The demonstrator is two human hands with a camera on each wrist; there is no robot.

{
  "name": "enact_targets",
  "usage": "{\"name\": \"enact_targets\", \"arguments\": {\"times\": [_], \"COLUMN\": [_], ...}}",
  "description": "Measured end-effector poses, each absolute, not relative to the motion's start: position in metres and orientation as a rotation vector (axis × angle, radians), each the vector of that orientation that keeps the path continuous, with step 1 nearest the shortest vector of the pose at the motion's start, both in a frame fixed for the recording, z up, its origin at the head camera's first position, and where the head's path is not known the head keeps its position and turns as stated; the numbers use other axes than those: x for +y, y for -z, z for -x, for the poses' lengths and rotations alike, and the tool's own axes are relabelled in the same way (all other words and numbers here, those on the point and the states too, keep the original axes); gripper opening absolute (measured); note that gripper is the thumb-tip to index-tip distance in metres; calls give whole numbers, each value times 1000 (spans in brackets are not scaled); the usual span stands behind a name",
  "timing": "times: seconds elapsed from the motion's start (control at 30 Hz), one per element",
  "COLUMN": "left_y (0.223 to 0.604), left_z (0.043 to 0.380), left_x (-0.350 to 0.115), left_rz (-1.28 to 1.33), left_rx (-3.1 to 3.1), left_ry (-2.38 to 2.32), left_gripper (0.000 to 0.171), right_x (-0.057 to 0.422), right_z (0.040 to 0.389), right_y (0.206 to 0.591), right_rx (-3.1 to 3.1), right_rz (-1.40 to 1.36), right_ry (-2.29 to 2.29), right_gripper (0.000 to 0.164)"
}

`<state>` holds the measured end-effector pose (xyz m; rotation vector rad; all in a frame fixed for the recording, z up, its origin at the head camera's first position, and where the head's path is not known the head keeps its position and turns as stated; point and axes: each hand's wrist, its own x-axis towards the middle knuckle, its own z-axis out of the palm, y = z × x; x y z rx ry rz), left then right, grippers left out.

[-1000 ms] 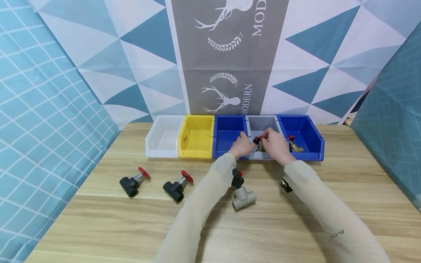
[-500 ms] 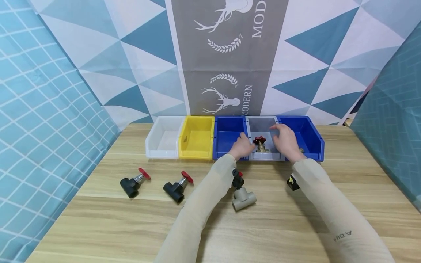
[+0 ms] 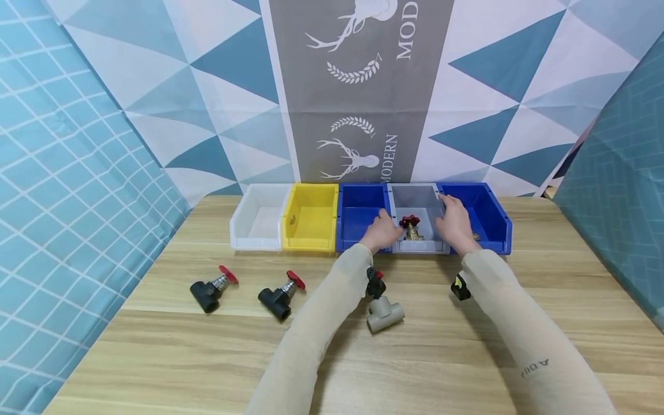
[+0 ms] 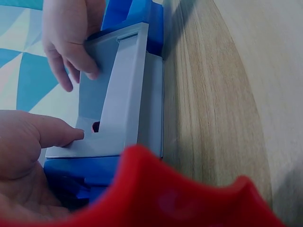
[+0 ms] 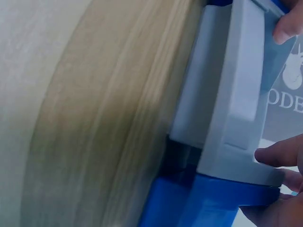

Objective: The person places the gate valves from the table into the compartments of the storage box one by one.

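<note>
One red-wheeled brass valve point(image 3: 412, 230) sits in the gray bin point(image 3: 421, 247), one of five; my left hand point(image 3: 381, 232) touches its left wall, pinching or not I cannot tell; my right hand point(image 3: 456, 225), relaxed, touches its right; two black tee valves point(image 3: 275, 301), one gray tee point(image 3: 385, 316) lie nearer.

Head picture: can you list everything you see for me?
Bins: five, white, yellow, blue, grey, blue, in a row
Brass valve: one, brass and red, in grey bin
Brass piece: one, gold, right blue bin, mostly hidden
Black valves: two, black and red, table's left
Grey tee: one, grey, middle of table
Dark pieces: two, black, one near each sleeve
Table: one, brown, under the bins
Cloths: several, patterned blue, white, grey, around
Sleeves: two, cream, over table
Left hand: one, bare, grey bin's left side
Right hand: one, bare, its right side
</note>
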<state>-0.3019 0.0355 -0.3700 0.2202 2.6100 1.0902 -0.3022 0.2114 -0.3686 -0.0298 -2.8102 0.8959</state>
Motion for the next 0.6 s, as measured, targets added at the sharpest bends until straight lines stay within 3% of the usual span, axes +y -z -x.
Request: {"name": "enact_targets", "arguments": {"times": [0.6], "left_y": [372], "left_z": [303], "left_x": [35], "left_rz": [-218], "left_rx": [2615], "left_ry": [-1095], "left_gripper": [70], "right_x": [212], "right_z": [309], "right_y": [392], "right_rx": [-2775], "right_rz": [78], "right_ry": [-871], "right_gripper": [59]}}
